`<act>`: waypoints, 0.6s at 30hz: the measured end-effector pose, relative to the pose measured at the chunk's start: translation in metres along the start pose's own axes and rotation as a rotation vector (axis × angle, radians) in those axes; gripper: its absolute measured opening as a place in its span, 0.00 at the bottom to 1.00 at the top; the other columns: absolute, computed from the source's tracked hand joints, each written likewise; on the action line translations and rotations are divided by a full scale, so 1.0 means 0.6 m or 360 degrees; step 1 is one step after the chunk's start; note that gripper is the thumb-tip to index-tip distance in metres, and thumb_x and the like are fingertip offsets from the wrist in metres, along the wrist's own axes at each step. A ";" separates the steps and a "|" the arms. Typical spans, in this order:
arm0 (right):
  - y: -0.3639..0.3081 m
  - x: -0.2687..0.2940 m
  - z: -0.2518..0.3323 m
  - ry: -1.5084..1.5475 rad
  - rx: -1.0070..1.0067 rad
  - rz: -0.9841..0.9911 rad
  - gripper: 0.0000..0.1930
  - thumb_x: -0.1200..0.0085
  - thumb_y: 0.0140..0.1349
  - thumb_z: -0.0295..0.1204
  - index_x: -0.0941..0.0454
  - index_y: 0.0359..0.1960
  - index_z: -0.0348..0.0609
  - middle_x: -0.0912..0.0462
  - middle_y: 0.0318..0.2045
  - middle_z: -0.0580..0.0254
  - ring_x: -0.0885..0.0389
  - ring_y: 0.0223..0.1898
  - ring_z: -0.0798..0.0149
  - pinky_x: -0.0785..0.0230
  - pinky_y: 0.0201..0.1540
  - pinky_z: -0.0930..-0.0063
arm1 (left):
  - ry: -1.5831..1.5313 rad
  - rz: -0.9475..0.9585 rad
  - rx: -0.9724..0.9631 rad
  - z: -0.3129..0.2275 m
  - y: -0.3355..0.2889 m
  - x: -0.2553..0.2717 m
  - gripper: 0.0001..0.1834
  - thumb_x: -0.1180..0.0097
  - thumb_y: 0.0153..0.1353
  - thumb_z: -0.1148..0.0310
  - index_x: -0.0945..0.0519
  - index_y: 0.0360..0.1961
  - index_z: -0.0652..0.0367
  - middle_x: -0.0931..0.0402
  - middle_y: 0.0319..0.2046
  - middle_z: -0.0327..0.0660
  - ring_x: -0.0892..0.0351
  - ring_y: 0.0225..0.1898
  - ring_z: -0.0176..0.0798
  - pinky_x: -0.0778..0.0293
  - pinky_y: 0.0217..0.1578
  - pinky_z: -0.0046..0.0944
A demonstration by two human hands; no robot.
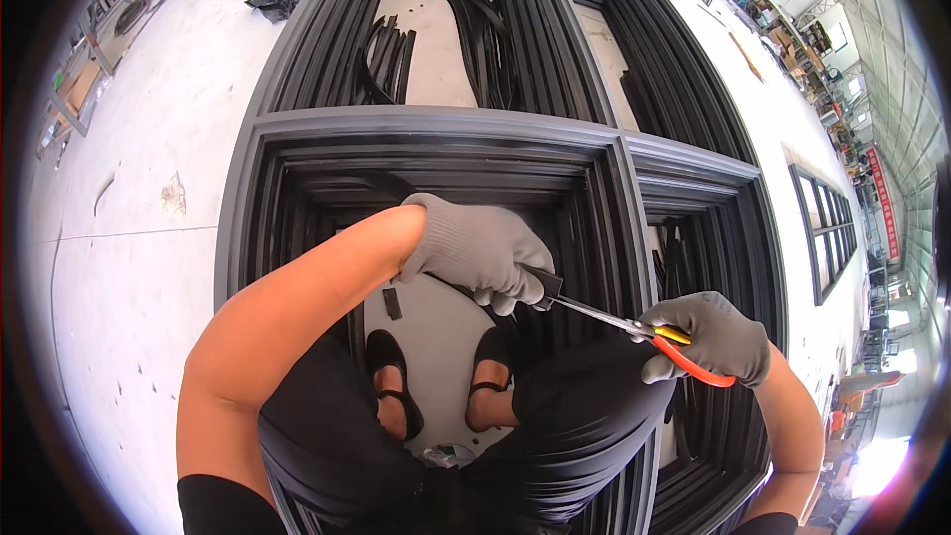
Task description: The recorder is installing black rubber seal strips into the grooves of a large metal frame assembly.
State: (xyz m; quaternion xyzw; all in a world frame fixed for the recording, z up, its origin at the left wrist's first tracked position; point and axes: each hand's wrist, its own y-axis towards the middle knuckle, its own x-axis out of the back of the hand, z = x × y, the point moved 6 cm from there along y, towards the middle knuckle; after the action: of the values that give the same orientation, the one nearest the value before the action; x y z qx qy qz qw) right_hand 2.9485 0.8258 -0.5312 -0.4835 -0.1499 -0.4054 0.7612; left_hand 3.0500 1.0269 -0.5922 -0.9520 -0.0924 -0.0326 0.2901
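Note:
My left hand [480,250], in a grey knit glove, is closed around a black strip [548,282], whose end sticks out past the fingers. In my right hand [723,332], gloved the same way, is a pair of shears [599,315] with long metal blades and red-orange and yellow handles. The blade tips reach the end of the strip; whether they touch or grip it, I cannot tell. Both hands are over a stack of dark grey metal frames [436,121], and I crouch inside one of its openings. A short black offcut [392,303] lies near my feet.
Loose black strips [480,40] lie within the far opening, and more strips [679,263] in the right one. A black bag or cloth [277,0] is on the pale floor at far left. Another frame [822,228] lies at right, with shelves and boxes beyond.

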 end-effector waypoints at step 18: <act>0.004 -0.005 0.028 -0.0460 -0.0066 -0.0050 0.25 0.26 0.45 0.48 0.21 0.31 0.40 0.26 0.17 0.67 0.29 0.20 0.69 0.35 0.27 0.74 | 0.0027 -0.0018 -0.0061 0.006 -0.004 0.012 0.10 0.44 0.65 0.65 0.16 0.38 0.60 0.21 0.25 0.33 0.27 0.28 0.26 0.31 0.33 0.30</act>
State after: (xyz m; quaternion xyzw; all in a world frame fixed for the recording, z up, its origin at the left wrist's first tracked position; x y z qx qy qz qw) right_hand 2.9511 0.8422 -0.5265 -0.5499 -0.2571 -0.3465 0.7152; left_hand 3.0568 1.0320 -0.5929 -0.9565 -0.0948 -0.0442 0.2723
